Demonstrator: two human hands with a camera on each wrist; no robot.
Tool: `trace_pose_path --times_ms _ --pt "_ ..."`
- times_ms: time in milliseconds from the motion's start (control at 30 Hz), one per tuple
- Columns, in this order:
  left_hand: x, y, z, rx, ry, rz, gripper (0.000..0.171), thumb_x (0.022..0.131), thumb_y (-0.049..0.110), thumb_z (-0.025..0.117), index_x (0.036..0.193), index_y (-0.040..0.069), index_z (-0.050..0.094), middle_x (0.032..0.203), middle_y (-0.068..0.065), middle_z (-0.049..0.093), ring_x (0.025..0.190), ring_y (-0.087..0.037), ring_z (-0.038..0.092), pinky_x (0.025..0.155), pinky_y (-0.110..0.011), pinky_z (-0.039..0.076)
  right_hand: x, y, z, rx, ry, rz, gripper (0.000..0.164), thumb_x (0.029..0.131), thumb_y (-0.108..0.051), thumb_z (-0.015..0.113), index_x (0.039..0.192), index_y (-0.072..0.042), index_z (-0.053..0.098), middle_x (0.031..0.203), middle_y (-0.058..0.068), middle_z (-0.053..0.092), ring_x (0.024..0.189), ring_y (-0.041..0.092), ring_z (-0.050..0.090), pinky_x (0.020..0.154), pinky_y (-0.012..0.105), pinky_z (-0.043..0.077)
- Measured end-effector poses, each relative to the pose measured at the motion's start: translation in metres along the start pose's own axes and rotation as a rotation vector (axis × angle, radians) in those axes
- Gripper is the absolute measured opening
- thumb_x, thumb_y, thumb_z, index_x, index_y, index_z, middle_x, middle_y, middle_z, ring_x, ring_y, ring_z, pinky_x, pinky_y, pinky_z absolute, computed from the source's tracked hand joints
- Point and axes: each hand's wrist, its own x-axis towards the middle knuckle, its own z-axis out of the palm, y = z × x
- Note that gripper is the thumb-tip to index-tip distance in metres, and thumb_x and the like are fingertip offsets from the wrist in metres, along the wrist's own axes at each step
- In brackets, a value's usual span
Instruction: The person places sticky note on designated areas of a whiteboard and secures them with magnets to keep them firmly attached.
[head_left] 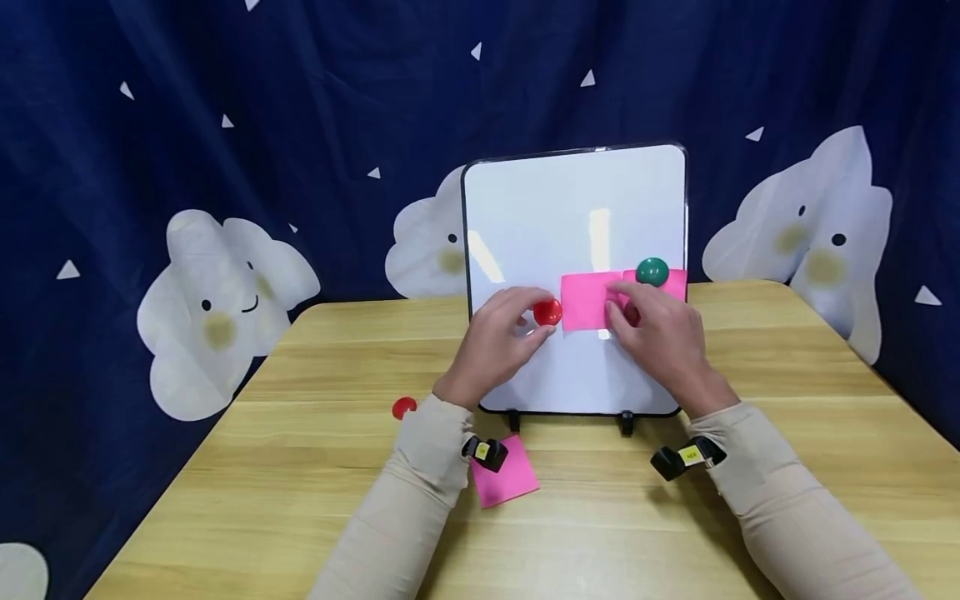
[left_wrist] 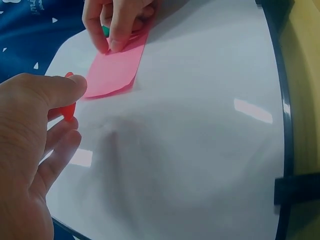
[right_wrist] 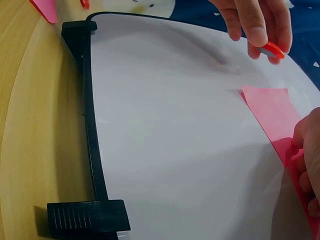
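Left hand [head_left: 495, 337] pinched the red magnet [head_left: 547, 312] by its rim; right hand [head_left: 663, 333] pinched the pink sticky note [head_left: 583, 302] at the whiteboard [head_left: 540, 217]. The note (likely light, easily creased) appeared best held by its edge.

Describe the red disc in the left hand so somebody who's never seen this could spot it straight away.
Find the whiteboard standing on the wooden table. In front of it, the left hand pinches a glossy red disc, just left of a pink note in the head view. Unlike the loose red disc lying on the table, it is held up.
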Motion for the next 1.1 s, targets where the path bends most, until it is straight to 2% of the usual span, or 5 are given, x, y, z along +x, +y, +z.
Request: trace_pose_path --times_ms 367,567,700,933,1100 --pt "0.011 0.005 0.011 -0.016 -0.006 -0.011 0.039 0.085 0.011 0.082 0.121 0.007 0.068 0.114 -0.003 0.068 0.101 -0.013 0.061 0.083 -0.015 0.05 -0.001 0.001 -0.002 -0.001 -0.009 0.0 0.025 0.089 -0.01 0.073 0.113 -0.005 0.073 0.07 0.007 0.062 0.058 0.02 0.054 0.051 0.034 0.041" --pt "0.015 0.006 0.014 -0.015 0.012 -0.021 0.017 0.085 0.01 0.081 0.098 0.007 0.069 0.12 -0.006 0.068 0.1 -0.016 0.061 0.082 -0.016 0.05 -0.002 0.001 -0.003 -0.003 -0.01 0.002 0.025 0.088 -0.01 0.073 0.113 -0.006 0.073 0.067 0.005 0.06 0.057 0.018 0.052 0.05 0.033 0.04" --pt "0.019 0.005 0.016 -0.006 0.029 -0.015 0.015 0.085 0.01 0.08 0.088 0.008 0.065 0.122 -0.007 0.068 0.105 -0.017 0.061 0.082 -0.017 0.049 -0.002 0.001 -0.002 -0.005 -0.014 0.003 0.025 0.089 -0.011 0.073 0.113 -0.006 0.073 0.066 0.005 0.06 0.056 0.018 0.052 0.05 0.033 0.039" --pt "0.031 0.007 0.022 0.113 0.017 0.052 0.014 0.086 0.015 0.08 0.092 0.01 0.069 0.124 -0.004 0.068 0.112 -0.016 0.057 0.094 -0.015 0.044 -0.002 -0.001 -0.001 -0.004 -0.011 0.014 0.023 0.089 -0.012 0.073 0.112 -0.006 0.073 0.065 0.004 0.058 0.055 0.018 0.05 0.049 0.033 0.038" --pt "0.04 0.01 0.023 0.199 0.015 0.075 0.012 0.088 0.018 0.078 0.093 0.01 0.07 0.125 -0.003 0.067 0.114 -0.016 0.056 0.096 -0.014 0.041 0.0 -0.002 -0.001 -0.01 -0.008 0.011 0.024 0.089 -0.011 0.073 0.111 -0.005 0.073 0.065 0.005 0.058 0.054 0.019 0.05 0.049 0.033 0.038"
